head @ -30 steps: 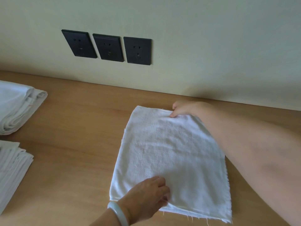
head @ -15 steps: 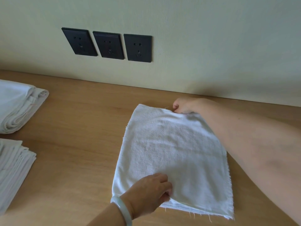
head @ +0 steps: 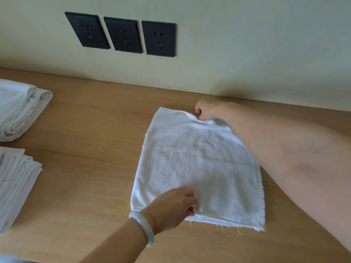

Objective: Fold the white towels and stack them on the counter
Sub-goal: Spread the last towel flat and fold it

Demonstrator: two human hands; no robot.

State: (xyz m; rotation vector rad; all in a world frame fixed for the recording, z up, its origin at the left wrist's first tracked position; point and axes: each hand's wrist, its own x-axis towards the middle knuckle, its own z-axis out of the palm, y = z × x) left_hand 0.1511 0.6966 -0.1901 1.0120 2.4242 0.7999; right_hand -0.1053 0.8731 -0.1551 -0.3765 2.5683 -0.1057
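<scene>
A white towel lies folded flat on the wooden counter, with frayed threads along its near edge. My left hand, a pale bangle on its wrist, pinches the towel's near edge. My right hand reaches across and pinches the far right corner close to the wall; my right forearm covers part of the towel's right side. A stack of folded white towels sits at the left edge of the counter.
A second pile of white cloth lies further back on the left. Three black wall sockets are set in the cream wall behind the counter. Bare wood lies between the piles and the towel.
My right hand slid from the towel's far edge to its far right corner and pulled it taut towards the wall. My left hand kept its pinch on the near edge.
</scene>
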